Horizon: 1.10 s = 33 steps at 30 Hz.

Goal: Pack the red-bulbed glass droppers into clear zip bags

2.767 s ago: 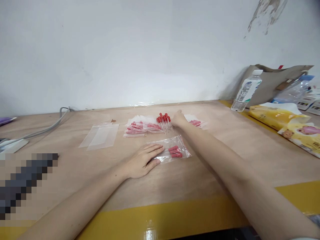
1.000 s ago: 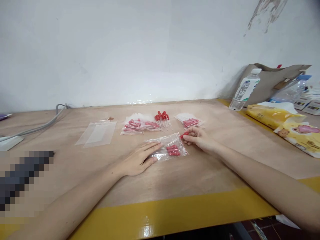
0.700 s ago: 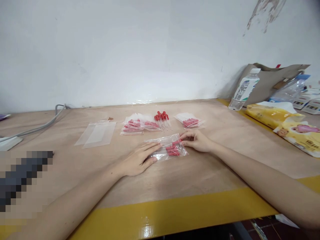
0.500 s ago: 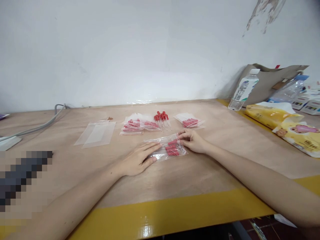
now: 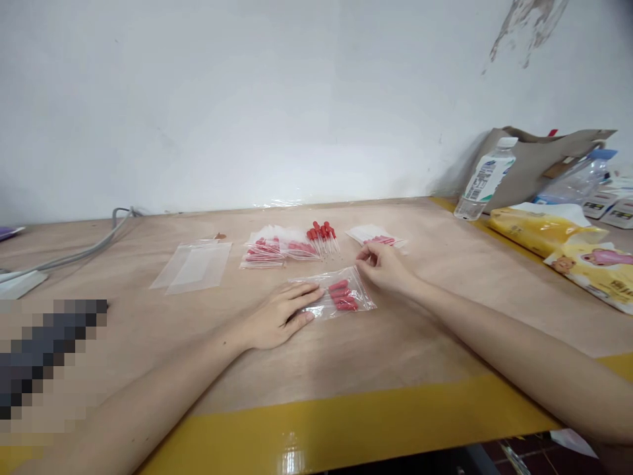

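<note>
A clear zip bag [image 5: 319, 305] lies flat on the table with several red-ended pieces [image 5: 343, 295] inside. My left hand [image 5: 281, 315] rests on the bag's left part, palm down and fingers stretched out. At the bag's far right corner, my right hand [image 5: 378, 265] has its thumb and index finger pinched together at the edge. Behind the bag, a loose bunch of red-headed thin sticks [image 5: 324, 239] lies beside filled bags [image 5: 267, 247]. Another small pile of filled bags [image 5: 376, 234] sits just beyond my right hand.
Flat translucent bags [image 5: 198, 267] lie on the left, near a grey cable [image 5: 96, 245]. On the right stand a water bottle [image 5: 487, 178], a grey bag [image 5: 529, 161] and yellow tissue packs [image 5: 548, 227]. Yellow tape [image 5: 356, 419] runs along the table's front edge.
My right hand has shifted slightly away from me, off the red pieces and to the bag's far right corner. My left hand stays pressed on the bag.
</note>
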Tool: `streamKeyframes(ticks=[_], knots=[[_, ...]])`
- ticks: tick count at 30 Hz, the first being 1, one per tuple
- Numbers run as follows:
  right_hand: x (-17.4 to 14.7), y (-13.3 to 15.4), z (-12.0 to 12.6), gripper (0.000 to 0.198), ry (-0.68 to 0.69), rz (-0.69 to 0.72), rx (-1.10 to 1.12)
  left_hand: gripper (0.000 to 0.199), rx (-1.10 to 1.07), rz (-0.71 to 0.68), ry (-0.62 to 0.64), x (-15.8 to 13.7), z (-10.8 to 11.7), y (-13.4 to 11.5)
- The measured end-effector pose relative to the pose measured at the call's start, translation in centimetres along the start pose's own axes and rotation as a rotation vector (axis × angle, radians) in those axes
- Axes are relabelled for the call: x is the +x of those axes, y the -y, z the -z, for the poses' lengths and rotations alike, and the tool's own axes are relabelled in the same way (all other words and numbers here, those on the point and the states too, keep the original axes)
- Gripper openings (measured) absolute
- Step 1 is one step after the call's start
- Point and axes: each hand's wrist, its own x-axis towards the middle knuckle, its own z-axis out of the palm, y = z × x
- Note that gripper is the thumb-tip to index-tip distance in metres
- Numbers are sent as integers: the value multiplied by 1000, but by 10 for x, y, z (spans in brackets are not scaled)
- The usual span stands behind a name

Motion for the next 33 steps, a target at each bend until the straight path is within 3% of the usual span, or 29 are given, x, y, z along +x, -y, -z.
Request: streamKeyframes(ticks=[4,10,13,17,21,24,29,33], knots=[[37,9,-14,11,7,-2,-137,40,-17,-4,-4,0,1,-2],[91,19,-49,33,-1,-166,-173,36,-65,-16,-36,-2,1,-3],[104,18,-58,41,44,-287,-147,37,-64,-24,-37,-3,1,-2],[108,16,-56,45,65,-296,-105,40,-35,-13,-12,-3,0,-1],[94,17,-36,53,-6,-229,-17,43,-13,-4,15,-2,0,0],[65,13,-12,63,-132,-134,191,43,-8,-7,4,-2,0,1],[10,-2,16,76,-209,-182,521,46,-15,2,-16,-2,-1,1],[-10,-8,14,71,-293,-235,684,44,-47,-10,-30,-1,0,0]])
